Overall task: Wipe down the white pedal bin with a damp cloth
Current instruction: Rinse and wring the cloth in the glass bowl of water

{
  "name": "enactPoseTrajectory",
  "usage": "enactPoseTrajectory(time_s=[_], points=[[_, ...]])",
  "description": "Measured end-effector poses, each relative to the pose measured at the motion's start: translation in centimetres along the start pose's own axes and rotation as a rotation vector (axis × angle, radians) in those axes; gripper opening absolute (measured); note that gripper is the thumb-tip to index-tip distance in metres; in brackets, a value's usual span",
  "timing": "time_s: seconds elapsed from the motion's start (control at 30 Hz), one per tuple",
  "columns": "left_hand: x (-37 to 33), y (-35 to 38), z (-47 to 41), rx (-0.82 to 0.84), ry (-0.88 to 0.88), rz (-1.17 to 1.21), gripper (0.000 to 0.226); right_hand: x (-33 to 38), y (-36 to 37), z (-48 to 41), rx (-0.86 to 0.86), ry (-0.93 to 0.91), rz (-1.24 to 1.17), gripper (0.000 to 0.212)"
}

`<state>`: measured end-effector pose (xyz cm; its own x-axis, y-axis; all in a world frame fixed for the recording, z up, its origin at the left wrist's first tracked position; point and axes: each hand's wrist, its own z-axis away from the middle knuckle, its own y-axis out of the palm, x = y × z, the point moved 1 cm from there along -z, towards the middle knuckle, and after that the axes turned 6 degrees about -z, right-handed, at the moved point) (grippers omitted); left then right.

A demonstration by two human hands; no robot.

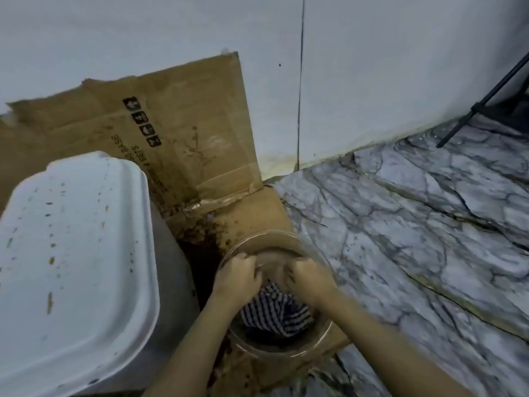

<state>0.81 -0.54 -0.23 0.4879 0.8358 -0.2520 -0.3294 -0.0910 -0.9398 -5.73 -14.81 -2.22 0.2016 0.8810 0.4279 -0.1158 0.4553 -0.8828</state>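
Gripping cloth (274, 310) in bowl (326, 333), left hand (237, 277), right hand (310, 279), bin (74, 253) beside

One white plastic pedal bin (74, 253) at nine o'clock. At six o'clock, one clear round bowl (326, 336), one dark-and-white striped cloth (274, 313) and two bare hands: left hand (237, 277), right hand (310, 279). One flattened brown cardboard box (186, 116) at eleven. One black tripod (481, 104) at two.

Spotted white plastic bin (74, 239) — clear glass bowl (323, 333), striped cloth (274, 310), stained cardboard (183, 124)

On marble floor (400, 224) — stained cardboard (257, 207), bearing white bin (71, 239) and bowl (266, 236).
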Motion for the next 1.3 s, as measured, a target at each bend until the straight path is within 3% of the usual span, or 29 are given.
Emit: enactPoseTrajectory(time_s=[0.1,0.3,0.4,0.53,0.6,0.73,0.87,1.0,1.1,1.17,1.3], points=[[1.2,2.8,-1.0,0.161,-0.034,0.041,0.035,-1.0,2.9,-1.0,0.068,0.061,-0.074,0.031],[2.5,8.4,-2.1,0.407,-0.042,-0.016,0.062,-2.8,7.8,-1.9,0.312,0.233,-0.140,0.098],[2.7,9.8,-2.6,0.456,-0.050,-0.054,0.060,-3.6,9.4,-2.0,0.403,0.250,-0.097,0.111],[3.1,10.9,-3.2,0.421,-0.057,0.018,0.026,-4.1,10.2,-2.5,0.379,0.248,-0.191,0.101],[3.2,11.2,-3.3,0.365,-0.102,0.154,0.009,-4.2,10.2,-2.7,0.337,0.251,-0.343,0.081],[3.2,11.4,-3.3,0.197,-0.241,0.563,0.015,-4.6,10.0,-2.7,0.232,0.364,-0.671,0.018],[2.9,11.7,-2.9,0.033,-0.434,0.857,0.020,-4.6,9.4,-2.4,0.164,0.518,-1.143,0.005],[2.1,12.2,-2.9,0.079,-0.629,0.980,0.042,-4.6,9.1,-2.1,0.214,0.598,-1.392,0.021],[1.6,12.5,-3.1,0.153,-0.774,1.173,0.057,-5.4,9.6,-2.1,0.211,0.635,-1.452,0.051],[1.2,12.5,-3.0,0.200,-0.841,1.343,0.052,-5.9,9.9,-2.2,0.278,0.631,-1.469,0.066],[0.4,11.6,-2.9,0.241,-0.744,1.522,0.034,-5.2,9.8,-2.2,0.442,0.502,-1.236,0.061]])
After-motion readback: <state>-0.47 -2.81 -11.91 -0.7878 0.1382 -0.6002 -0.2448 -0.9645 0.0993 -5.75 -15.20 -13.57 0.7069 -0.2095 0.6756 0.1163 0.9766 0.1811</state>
